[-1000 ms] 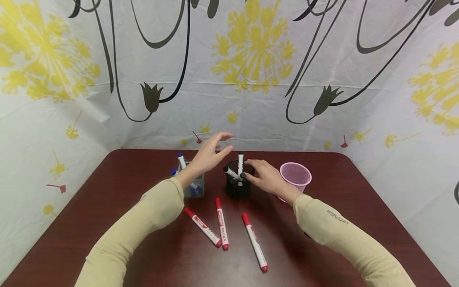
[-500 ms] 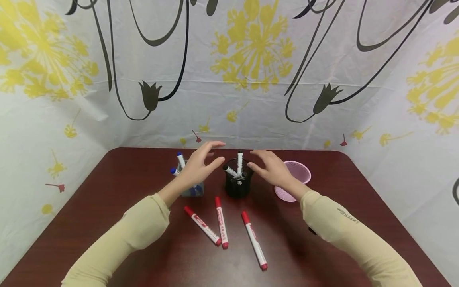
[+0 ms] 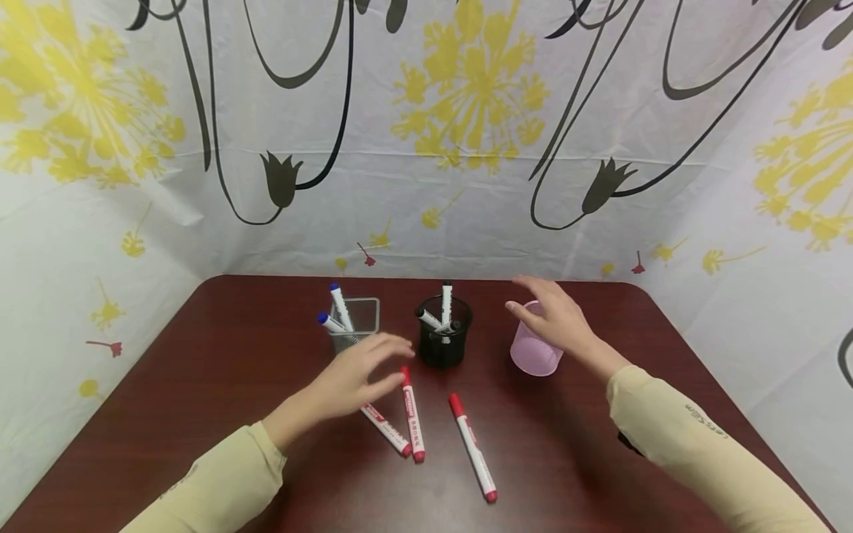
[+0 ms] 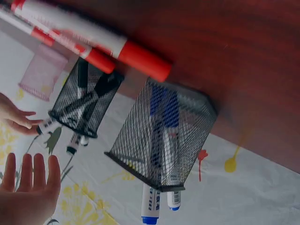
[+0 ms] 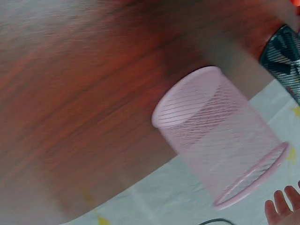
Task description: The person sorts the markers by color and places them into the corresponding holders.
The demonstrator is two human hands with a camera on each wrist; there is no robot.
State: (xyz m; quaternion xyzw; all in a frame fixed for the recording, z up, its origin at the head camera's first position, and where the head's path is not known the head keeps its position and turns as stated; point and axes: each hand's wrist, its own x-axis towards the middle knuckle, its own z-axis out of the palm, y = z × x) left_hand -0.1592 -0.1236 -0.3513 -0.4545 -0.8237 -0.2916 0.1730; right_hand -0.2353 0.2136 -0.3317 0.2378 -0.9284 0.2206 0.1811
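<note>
My left hand, fingers relaxed and holding nothing, hovers in front of the grey mesh pen holder, over the capped ends of two red markers. One red marker is partly hidden under that hand; a second red marker lies beside it, and a third red marker rests apart to the right. Loosely spread at the rim of the pink mesh pen holder, my right hand grips nothing and hides part of the holder in the head view.
Between the hands stands a black mesh pen holder with several black-capped markers. Blue markers lean in the grey holder. A patterned cloth hangs behind the dark red table.
My left hand has come down and nearer from beside the black holder to the red markers. My right hand has moved right, from the black holder to the pink one.
</note>
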